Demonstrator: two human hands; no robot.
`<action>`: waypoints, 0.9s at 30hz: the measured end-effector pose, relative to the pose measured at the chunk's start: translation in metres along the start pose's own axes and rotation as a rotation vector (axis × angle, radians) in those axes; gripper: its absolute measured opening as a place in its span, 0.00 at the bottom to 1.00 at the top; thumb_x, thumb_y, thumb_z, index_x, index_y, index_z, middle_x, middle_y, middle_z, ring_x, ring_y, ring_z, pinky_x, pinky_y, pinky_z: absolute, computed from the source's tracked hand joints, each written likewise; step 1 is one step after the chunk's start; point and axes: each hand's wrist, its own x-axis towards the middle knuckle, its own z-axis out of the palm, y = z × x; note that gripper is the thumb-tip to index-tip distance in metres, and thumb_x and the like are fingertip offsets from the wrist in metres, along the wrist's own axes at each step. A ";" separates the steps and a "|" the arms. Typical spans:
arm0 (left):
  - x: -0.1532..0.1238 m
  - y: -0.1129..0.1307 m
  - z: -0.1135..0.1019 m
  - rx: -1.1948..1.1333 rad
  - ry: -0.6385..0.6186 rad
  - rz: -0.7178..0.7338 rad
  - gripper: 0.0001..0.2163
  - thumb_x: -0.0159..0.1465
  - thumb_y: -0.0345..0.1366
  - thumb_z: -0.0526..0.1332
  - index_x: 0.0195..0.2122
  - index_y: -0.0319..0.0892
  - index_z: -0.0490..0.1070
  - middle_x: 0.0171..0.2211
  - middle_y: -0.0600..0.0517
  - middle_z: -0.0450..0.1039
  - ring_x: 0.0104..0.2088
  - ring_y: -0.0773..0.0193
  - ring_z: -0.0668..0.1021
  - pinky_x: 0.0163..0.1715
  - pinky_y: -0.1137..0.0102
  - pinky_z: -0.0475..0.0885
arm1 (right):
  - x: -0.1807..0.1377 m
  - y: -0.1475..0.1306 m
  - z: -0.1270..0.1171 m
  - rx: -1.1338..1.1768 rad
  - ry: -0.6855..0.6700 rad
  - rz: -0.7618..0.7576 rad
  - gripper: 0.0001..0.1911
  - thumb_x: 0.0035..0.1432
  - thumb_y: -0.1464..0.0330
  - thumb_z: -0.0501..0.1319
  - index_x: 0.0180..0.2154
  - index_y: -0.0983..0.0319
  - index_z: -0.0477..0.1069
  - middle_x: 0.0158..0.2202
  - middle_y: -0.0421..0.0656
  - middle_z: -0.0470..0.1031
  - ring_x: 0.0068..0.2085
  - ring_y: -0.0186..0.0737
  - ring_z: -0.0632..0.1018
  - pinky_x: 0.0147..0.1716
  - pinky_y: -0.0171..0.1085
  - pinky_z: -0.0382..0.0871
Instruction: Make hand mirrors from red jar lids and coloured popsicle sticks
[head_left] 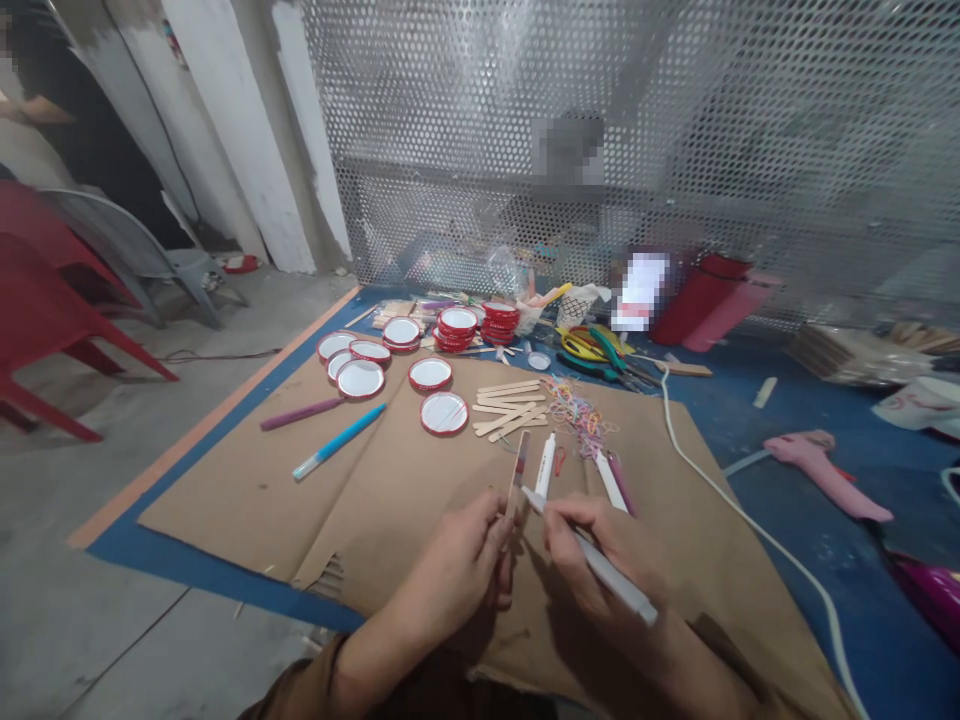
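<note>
My left hand (461,570) pinches a flat wooden craft stick (517,470) and holds it upright over the brown cardboard sheet (300,500). My right hand (600,560) grips a white marker pen (592,560), its tip touching the stick's lower part. Just beyond the hands lie two more white markers (546,466) and a purple one (621,483). A loose pile of plain wooden sticks (510,408) and a heap of coloured rubber bands (579,412) lie a little farther off.
Red-rimmed round lids (431,373) lie scattered and stacked at the back left. A blue pen (337,441) and a purple pen (301,413) lie left. Scissors (592,350), a pink glue gun (821,472) and a white cord (750,520) are on the right. Red chairs (45,320) stand at far left.
</note>
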 end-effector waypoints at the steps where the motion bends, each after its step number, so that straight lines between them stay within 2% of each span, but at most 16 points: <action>1: 0.000 -0.001 0.000 -0.001 0.001 0.008 0.15 0.68 0.49 0.47 0.32 0.45 0.59 0.16 0.59 0.63 0.16 0.69 0.68 0.17 0.77 0.63 | 0.001 0.000 0.000 -0.001 -0.003 -0.003 0.07 0.64 0.71 0.56 0.32 0.60 0.70 0.23 0.37 0.75 0.22 0.32 0.76 0.23 0.30 0.68; 9: 0.000 0.000 0.000 -0.013 0.003 0.005 0.14 0.68 0.50 0.48 0.31 0.45 0.58 0.16 0.59 0.62 0.16 0.69 0.67 0.18 0.76 0.64 | 0.001 0.000 0.000 0.020 -0.031 0.024 0.07 0.64 0.69 0.56 0.33 0.60 0.70 0.22 0.37 0.75 0.21 0.32 0.75 0.22 0.31 0.67; 16: -0.001 -0.003 0.000 -0.016 0.001 0.023 0.13 0.69 0.48 0.47 0.34 0.45 0.59 0.17 0.59 0.63 0.17 0.68 0.68 0.19 0.76 0.63 | -0.004 0.002 0.001 0.056 -0.033 0.101 0.06 0.65 0.68 0.56 0.36 0.60 0.70 0.26 0.40 0.77 0.24 0.33 0.77 0.25 0.32 0.71; 23: -0.001 0.000 -0.001 0.024 -0.004 0.043 0.13 0.69 0.47 0.47 0.33 0.45 0.58 0.16 0.59 0.63 0.16 0.69 0.68 0.19 0.76 0.62 | -0.001 0.000 0.002 0.039 -0.035 0.047 0.07 0.65 0.69 0.56 0.34 0.60 0.70 0.23 0.39 0.76 0.22 0.33 0.77 0.22 0.30 0.69; 27: 0.000 0.001 -0.001 0.006 0.000 0.037 0.14 0.69 0.48 0.47 0.32 0.45 0.57 0.16 0.59 0.63 0.16 0.70 0.67 0.18 0.76 0.62 | -0.001 -0.001 0.001 0.047 -0.060 0.084 0.09 0.65 0.68 0.55 0.32 0.60 0.70 0.23 0.39 0.76 0.22 0.33 0.77 0.22 0.31 0.70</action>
